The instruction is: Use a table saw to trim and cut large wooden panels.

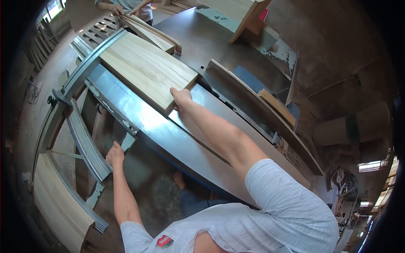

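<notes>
A pale curved panel (pixel 63 200) edged by a metal strip fills the lower left. Beside it runs a grey metal rail (pixel 86 137), the left hand's (pixel 115 155) fingers curled closed on its near end. At the top, a co-worker's hands (pixel 117 10) are at other boards (pixel 152 36). The wooden board (pixel 147 65) lies flat on the silver metal counter (pixel 156 122), its far end by a curved metal fence (pixel 90 57); it is cream-coloured with straight, light-brown streaks, and its long edge looks layered. Below, a red badge (pixel 164 240) on the shirt bears pale print. The right hand's (pixel 182 99) fingers grip the board's near corner, thumb on top. Further right, a wooden block (pixel 276 107) lies behind a long upright panel (pixel 249 109).
</notes>
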